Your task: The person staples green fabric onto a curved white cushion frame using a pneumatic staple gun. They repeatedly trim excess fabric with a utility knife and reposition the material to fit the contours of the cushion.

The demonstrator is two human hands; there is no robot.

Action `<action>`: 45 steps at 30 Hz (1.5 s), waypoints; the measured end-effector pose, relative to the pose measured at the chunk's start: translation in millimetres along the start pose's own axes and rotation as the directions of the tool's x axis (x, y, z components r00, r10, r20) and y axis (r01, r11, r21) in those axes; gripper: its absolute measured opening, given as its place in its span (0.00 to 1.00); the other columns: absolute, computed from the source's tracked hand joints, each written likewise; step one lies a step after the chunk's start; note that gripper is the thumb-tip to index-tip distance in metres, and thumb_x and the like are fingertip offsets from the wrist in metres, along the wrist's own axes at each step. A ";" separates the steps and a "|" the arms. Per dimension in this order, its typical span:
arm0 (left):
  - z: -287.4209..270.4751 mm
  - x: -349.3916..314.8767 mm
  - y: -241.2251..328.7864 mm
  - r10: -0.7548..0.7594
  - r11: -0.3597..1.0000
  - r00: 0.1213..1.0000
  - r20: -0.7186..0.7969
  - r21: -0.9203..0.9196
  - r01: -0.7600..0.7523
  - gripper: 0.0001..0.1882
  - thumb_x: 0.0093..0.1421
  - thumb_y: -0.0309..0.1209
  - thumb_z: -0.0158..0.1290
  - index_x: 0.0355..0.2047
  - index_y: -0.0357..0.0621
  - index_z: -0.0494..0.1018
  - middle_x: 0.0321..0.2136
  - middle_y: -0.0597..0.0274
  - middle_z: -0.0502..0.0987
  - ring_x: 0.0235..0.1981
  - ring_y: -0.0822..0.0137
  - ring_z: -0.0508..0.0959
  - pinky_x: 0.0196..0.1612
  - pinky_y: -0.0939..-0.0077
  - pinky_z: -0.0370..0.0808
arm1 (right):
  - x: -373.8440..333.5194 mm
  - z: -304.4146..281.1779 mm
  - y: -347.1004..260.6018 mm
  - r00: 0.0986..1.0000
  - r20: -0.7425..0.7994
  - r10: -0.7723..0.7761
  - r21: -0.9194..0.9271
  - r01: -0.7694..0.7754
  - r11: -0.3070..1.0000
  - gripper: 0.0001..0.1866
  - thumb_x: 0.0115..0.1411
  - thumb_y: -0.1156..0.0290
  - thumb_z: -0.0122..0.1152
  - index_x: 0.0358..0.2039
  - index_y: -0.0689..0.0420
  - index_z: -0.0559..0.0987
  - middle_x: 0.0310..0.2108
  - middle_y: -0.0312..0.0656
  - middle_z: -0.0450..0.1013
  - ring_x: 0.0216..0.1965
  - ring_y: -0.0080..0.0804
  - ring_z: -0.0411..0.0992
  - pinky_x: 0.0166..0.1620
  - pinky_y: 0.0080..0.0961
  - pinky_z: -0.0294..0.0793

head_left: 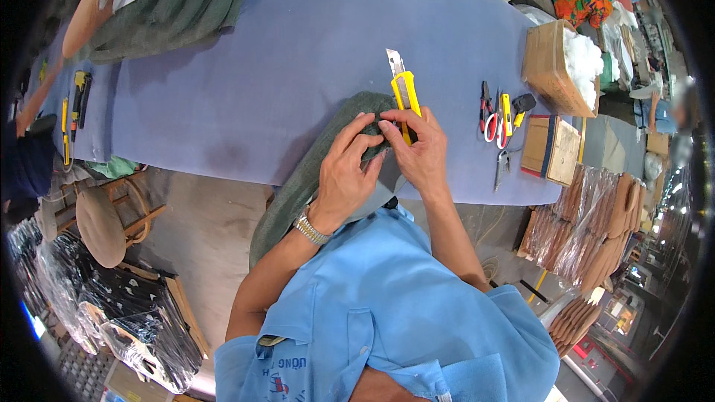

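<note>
A long dark green fabric-covered pad leans on the near edge of the blue table, its rounded end lying on the tabletop. My left hand, with a metal-banded watch on the wrist, is closed on the cloth near that end. Beside it, my right hand keeps a yellow snap-off utility knife tucked in its palm, the blade out and pointing away from me. The thumb and fingertips of that hand also pinch at the pad's edge, close to the left fingertips. What lies between the fingertips is too small to tell.
Pliers, red-handled scissors and a yellow cutter lie to the right. Beyond stands a cardboard box of white stuffing. Green covered pieces and another person's arm are far left. A stool stands lower left.
</note>
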State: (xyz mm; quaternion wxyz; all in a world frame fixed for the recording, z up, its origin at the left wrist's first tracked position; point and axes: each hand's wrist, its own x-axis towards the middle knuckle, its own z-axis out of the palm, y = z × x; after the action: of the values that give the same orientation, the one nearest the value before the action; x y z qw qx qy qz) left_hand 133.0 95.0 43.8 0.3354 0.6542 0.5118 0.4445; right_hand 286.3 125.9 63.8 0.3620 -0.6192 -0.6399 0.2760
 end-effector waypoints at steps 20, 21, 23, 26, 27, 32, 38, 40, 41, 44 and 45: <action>-12.1 28.3 -5.7 -0.250 0.865 0.968 -0.033 -0.457 0.208 0.16 0.75 0.33 0.51 0.55 0.34 0.75 0.53 0.49 0.80 0.52 0.65 0.80 0.58 0.71 0.76 | 18.2 -4.0 -25.0 0.965 -0.144 -0.221 0.057 0.231 0.971 0.35 0.61 0.77 0.66 0.69 0.52 0.69 0.50 0.48 0.80 0.40 0.45 0.79 0.44 0.34 0.79; -15.6 31.4 -5.6 -0.216 0.855 0.976 -0.018 -0.486 0.180 0.18 0.76 0.35 0.49 0.57 0.34 0.73 0.52 0.49 0.80 0.52 0.65 0.80 0.59 0.70 0.76 | 20.0 -3.3 -32.7 0.955 -0.099 -0.280 -0.004 0.281 0.960 0.37 0.60 0.77 0.66 0.71 0.52 0.67 0.51 0.49 0.79 0.39 0.47 0.79 0.44 0.35 0.79; -17.4 36.8 -0.6 -0.258 0.776 0.966 0.016 -0.593 0.217 0.21 0.78 0.38 0.46 0.60 0.33 0.71 0.52 0.50 0.81 0.53 0.64 0.80 0.59 0.69 0.76 | 16.0 1.8 -40.5 0.943 0.091 -0.320 -0.062 0.326 0.943 0.40 0.56 0.74 0.70 0.70 0.52 0.68 0.58 0.50 0.75 0.44 0.51 0.76 0.47 0.37 0.78; -24.6 43.5 7.7 -0.450 0.581 0.888 0.092 -0.725 0.370 0.25 0.78 0.40 0.44 0.65 0.31 0.64 0.46 0.49 0.82 0.49 0.64 0.82 0.56 0.69 0.77 | 6.0 11.1 -45.8 0.909 0.213 -0.359 0.024 0.362 0.932 0.40 0.53 0.71 0.75 0.67 0.52 0.71 0.62 0.48 0.72 0.51 0.49 0.73 0.52 0.39 0.76; -25.3 42.3 4.1 -0.477 0.569 0.876 0.070 -0.735 0.369 0.25 0.78 0.40 0.44 0.65 0.31 0.64 0.44 0.50 0.83 0.47 0.64 0.82 0.56 0.69 0.78 | 3.2 7.3 -41.0 0.920 0.151 -0.362 0.032 0.361 0.932 0.39 0.52 0.71 0.76 0.66 0.52 0.73 0.61 0.47 0.72 0.51 0.48 0.74 0.50 0.39 0.77; -23.4 33.2 -6.5 -0.533 0.450 0.845 0.040 -0.833 0.323 0.27 0.78 0.41 0.44 0.66 0.30 0.63 0.33 0.54 0.82 0.38 0.63 0.83 0.52 0.63 0.79 | -3.7 -1.5 -13.0 0.993 0.013 -0.116 0.052 0.115 0.992 0.24 0.55 0.72 0.76 0.53 0.53 0.82 0.48 0.43 0.75 0.41 0.38 0.78 0.40 0.32 0.80; -25.5 33.7 -6.8 -0.511 0.527 0.855 0.089 -0.753 0.393 0.25 0.78 0.38 0.44 0.65 0.27 0.64 0.33 0.55 0.82 0.35 0.65 0.84 0.48 0.71 0.81 | -9.1 17.4 7.4 0.994 -0.056 -0.090 0.172 0.098 0.980 0.09 0.60 0.76 0.71 0.41 0.60 0.83 0.36 0.43 0.76 0.33 0.32 0.77 0.36 0.28 0.78; -34.2 36.7 1.3 -0.473 0.723 0.876 0.094 -0.528 0.446 0.25 0.77 0.37 0.46 0.65 0.29 0.64 0.34 0.56 0.82 0.35 0.67 0.84 0.46 0.72 0.80 | -9.4 18.7 11.3 0.988 -0.103 -0.116 0.192 0.134 0.972 0.06 0.60 0.79 0.70 0.37 0.63 0.82 0.34 0.44 0.77 0.32 0.30 0.77 0.37 0.24 0.78; -43.7 40.8 16.3 -0.431 0.845 0.897 0.093 -0.305 0.438 0.24 0.77 0.36 0.46 0.65 0.30 0.64 0.34 0.57 0.82 0.35 0.68 0.83 0.45 0.72 0.80 | -9.9 20.0 15.7 0.986 -0.116 -0.116 0.206 0.139 0.969 0.06 0.59 0.79 0.71 0.36 0.62 0.81 0.34 0.44 0.77 0.33 0.32 0.77 0.37 0.26 0.78; -52.4 33.1 47.6 -0.195 0.980 0.979 0.057 0.053 0.192 0.24 0.75 0.32 0.48 0.66 0.31 0.64 0.34 0.58 0.83 0.35 0.72 0.82 0.42 0.74 0.79 | -11.6 25.3 25.0 0.980 -0.150 -0.134 0.243 0.168 0.956 0.07 0.58 0.80 0.72 0.34 0.62 0.80 0.35 0.45 0.78 0.35 0.37 0.78 0.38 0.29 0.78; -53.0 28.7 56.8 -0.091 0.990 0.995 0.046 0.114 0.085 0.24 0.74 0.31 0.49 0.66 0.31 0.64 0.35 0.58 0.83 0.35 0.74 0.82 0.42 0.74 0.79 | -11.0 26.7 26.3 0.976 -0.160 -0.147 0.247 0.184 0.951 0.07 0.58 0.81 0.72 0.34 0.62 0.80 0.35 0.45 0.78 0.35 0.37 0.78 0.39 0.29 0.78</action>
State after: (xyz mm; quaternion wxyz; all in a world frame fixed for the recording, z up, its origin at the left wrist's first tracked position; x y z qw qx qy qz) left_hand 107.3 107.7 121.5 0.3304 0.6598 0.5556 0.3831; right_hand 280.1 119.7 25.8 0.5059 -0.5281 -0.6210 0.2820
